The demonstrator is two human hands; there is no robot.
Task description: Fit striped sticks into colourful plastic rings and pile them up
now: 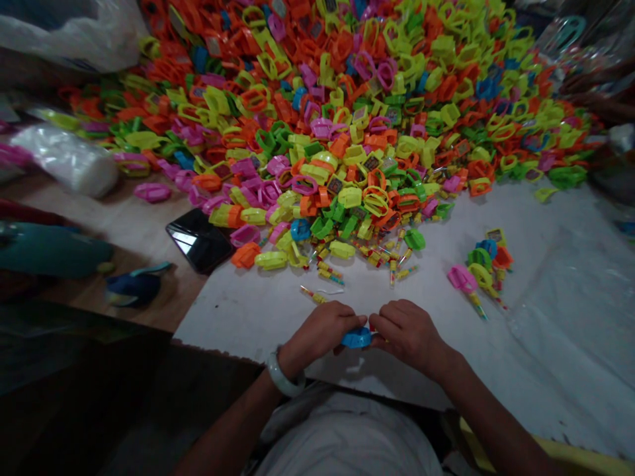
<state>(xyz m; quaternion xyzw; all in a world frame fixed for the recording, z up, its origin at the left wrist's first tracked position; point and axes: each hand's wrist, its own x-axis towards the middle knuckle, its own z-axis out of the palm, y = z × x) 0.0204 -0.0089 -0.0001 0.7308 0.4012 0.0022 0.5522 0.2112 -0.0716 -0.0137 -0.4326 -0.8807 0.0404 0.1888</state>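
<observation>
Close to the table's front edge, my left hand point(330, 327) grips a blue plastic toy watch point(357, 338) between thumb and fingers. Against its right end, my right hand point(409, 334) is closed in a pinch. A bit of red and a pale tip show at those fingertips, apparently the end of a small candy tube, mostly hidden by the fingers. Just beyond my hands lies a loose thin tube point(313, 295) with yellow and red parts. More such tubes point(391, 254) are scattered at the near edge of the heap.
A large heap of coloured toy watches point(322, 132) covers the back. To the right sits a small group of watches with tubes point(480, 268), beside clear plastic film point(580, 311). A black phone point(198, 241), a blue object point(133, 287) and a plastic roll point(69, 158) lie left. Another person's arm point(602, 89) shows far right.
</observation>
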